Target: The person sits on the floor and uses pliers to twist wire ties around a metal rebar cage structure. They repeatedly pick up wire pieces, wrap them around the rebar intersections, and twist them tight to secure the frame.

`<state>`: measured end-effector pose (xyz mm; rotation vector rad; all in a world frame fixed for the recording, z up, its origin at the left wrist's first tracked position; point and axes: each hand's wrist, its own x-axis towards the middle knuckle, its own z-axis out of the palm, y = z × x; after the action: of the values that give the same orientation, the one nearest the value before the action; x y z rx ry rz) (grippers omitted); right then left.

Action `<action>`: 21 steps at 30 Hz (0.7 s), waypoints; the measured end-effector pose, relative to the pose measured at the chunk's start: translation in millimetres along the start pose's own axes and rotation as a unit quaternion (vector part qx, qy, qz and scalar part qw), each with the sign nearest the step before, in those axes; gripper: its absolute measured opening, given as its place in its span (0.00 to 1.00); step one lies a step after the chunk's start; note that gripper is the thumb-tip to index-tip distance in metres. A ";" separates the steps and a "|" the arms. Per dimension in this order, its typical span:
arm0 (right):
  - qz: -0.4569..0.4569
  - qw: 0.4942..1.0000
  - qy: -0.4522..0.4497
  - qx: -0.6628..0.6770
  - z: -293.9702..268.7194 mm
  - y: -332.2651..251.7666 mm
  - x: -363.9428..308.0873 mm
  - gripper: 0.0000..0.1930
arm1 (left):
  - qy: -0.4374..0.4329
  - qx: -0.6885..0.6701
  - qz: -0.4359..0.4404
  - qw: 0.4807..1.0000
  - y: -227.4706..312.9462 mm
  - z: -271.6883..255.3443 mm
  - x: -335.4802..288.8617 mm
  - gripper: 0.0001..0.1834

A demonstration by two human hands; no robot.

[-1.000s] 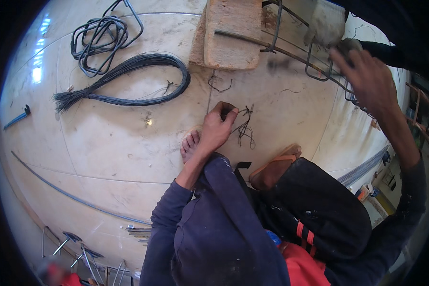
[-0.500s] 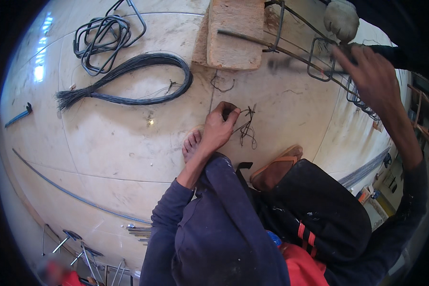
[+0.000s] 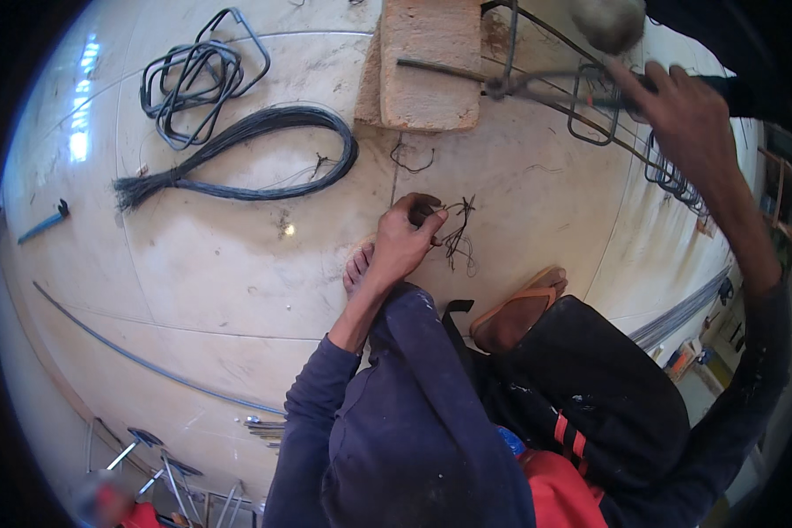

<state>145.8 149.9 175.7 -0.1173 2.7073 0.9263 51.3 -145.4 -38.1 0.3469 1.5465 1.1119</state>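
My left hand (image 3: 407,234) is low over the floor, its thumb and fingers closed on a small bunch of thin dark tie wires (image 3: 459,225) whose loose ends trail onto the tiles. My right hand (image 3: 685,116) reaches to the upper right and grips the handles of a long pair of pincers (image 3: 541,90), partly blurred. The tool's head is at the upright of a bent steel stirrup (image 3: 511,44), beside a rebar (image 3: 440,67) resting on a brick block (image 3: 431,84). I cannot tell whether the jaws hold wire there.
A co-worker's gloved hand (image 3: 609,22) is just beyond my right hand. A looped wire bundle (image 3: 264,119) and a heap of stirrups (image 3: 194,84) lie at left. Farther left are a blue-handled tool (image 3: 42,226) and a long rod (image 3: 141,361). More stirrups (image 3: 673,185) hang at right.
The pincers have swung up and left, bringing their head to the stirrup by the block. The co-worker's glove has shifted slightly up and left. My left hand stays nearly in place.
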 end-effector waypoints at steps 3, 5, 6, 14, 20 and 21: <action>0.023 0.999 0.019 0.017 1.9 12.9 -3.0 0.29 | -0.035 -0.007 -0.018 0.999 0.6 -5.1 -3.2 0.15; 0.035 0.997 -0.013 0.062 -1.4 13.5 -17.3 0.26 | -0.035 -0.047 -0.025 0.998 7.7 -7.6 -9.4 0.15; 0.032 0.992 0.042 0.118 7.9 7.0 -29.3 0.25 | -0.034 -0.080 -0.039 0.995 12.4 -8.9 -12.4 0.15; 0.324 0.856 -0.228 0.333 73.9 -134.1 -183.3 0.26 | -0.071 -0.206 -0.012 0.976 70.4 -12.3 -30.6 0.11; 0.483 0.735 -0.160 0.449 100.7 -240.5 -237.6 0.33 | -0.086 -0.158 0.039 0.983 111.3 -8.1 -39.2 0.08; 0.485 0.726 -0.138 0.468 104.3 -247.9 -241.3 0.34 | -0.090 -0.154 0.041 0.983 115.2 -6.2 -37.7 0.08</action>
<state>442.2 14.4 19.7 1.5822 2.4637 -0.3948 18.2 -117.1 75.3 0.2940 1.1886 1.3254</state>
